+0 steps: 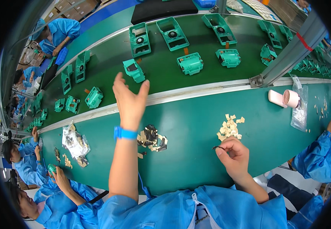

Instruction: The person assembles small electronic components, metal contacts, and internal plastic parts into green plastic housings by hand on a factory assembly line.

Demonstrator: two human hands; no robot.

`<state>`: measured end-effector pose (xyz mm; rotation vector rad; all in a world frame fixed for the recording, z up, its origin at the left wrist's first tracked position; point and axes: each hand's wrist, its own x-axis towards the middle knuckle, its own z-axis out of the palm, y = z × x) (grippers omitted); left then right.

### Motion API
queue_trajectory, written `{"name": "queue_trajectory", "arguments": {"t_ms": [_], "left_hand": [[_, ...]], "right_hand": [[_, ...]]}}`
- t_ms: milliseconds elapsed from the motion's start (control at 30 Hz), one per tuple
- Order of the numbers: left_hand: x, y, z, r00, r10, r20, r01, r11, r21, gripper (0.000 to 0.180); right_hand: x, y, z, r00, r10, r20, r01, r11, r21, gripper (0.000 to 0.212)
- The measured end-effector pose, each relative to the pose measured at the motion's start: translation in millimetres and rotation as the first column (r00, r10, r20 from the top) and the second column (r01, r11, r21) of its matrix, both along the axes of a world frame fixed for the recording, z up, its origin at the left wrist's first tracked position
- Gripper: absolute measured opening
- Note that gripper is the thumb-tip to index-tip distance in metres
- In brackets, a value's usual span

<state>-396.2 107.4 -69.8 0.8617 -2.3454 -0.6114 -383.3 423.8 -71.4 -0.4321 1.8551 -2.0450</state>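
Right hand pinches a small dark part, its long axis left-right.

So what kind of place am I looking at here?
Most likely a factory assembly line. A long green conveyor belt carries rows of identical teal plastic housings, and workers in blue coats sit along it. The left hand reaches toward the belt; the right hand pinches a small dark part.

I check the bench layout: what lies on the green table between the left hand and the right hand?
In the head view, a pile of small black parts lies between the left hand and the right hand.
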Motion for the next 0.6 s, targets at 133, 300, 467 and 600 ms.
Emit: {"name": "queue_trajectory", "arguments": {"t_ms": [133,300,467,600], "left_hand": [[-32,-38,-23,0.99,0.122,-0.067,-0.11,0.982,0.154,0.084],[-12,-26,-10,0.967,0.027,-0.253,0.128,0.806,0.578,0.07],[67,60,24,0.755,0.13,-0.642,0.652,-0.043,0.757,0.049],[112,97,15,0.807,0.231,-0.543,0.589,-0.276,0.759,0.052]], "right_hand": [[9,-2,-3,0.993,0.06,0.101,-0.059,0.998,-0.014,0.006],[8,9,-8,0.995,0.074,0.071,-0.074,0.997,-0.008,0.006],[3,20,-16,0.99,-0.012,0.139,0.025,0.995,-0.098,0.011],[-4,11,-11,0.99,0.037,0.138,0.003,0.962,-0.275,0.012]]}}
